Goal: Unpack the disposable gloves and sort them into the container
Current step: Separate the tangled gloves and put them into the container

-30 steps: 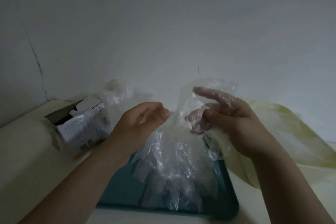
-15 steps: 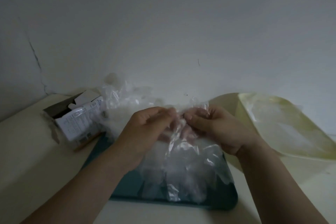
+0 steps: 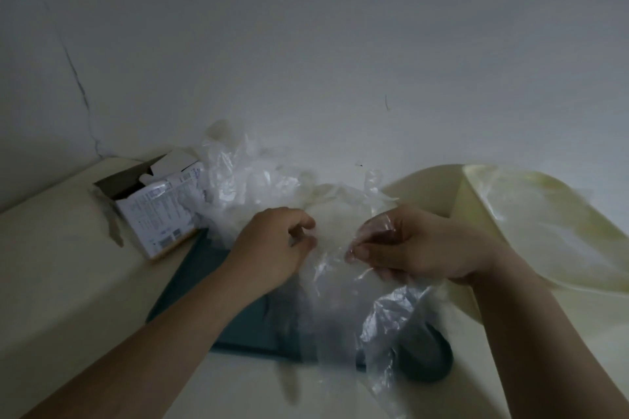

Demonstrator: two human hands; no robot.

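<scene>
The left hand (image 3: 272, 248) and right hand (image 3: 422, 248) hold one clear glove (image 3: 381, 313) between them, just above the teal container (image 3: 200, 282). The right thumb and forefinger (image 3: 357, 250) are pinched together on the film, and some of it drapes over the knuckles. The left fingers (image 3: 303, 224) are curled at the glove's other edge and seem to pinch it too, though the film there is too faint to be sure. The rest of the glove hangs down in loose, crinkled folds over the container's near right corner.

Behind the hands a pile (image 3: 238, 187) of more gloves lies crumpled against the wall, touching the open box (image 3: 160, 214) that sits at the container's far left corner on the table (image 3: 51, 282). To the right lies a pale yellowish sheet (image 3: 544, 231); what it is cannot be told.

The glove looks almost weightless, limp and slick. It will likely cling to skin and to other gloves, and it will not hold any shape when let go. A hard tug could stretch or tear film this thin. A light pinch at the cuff edge with both hands, as here, seems the best hold, since it spreads the glove flat. It could then be lowered until it rests in the container before the fingers part. If dropped from a height it would probably drift or crumple. Gloves in the pile may come up stuck together, so each should be peeled off at an edge.
</scene>
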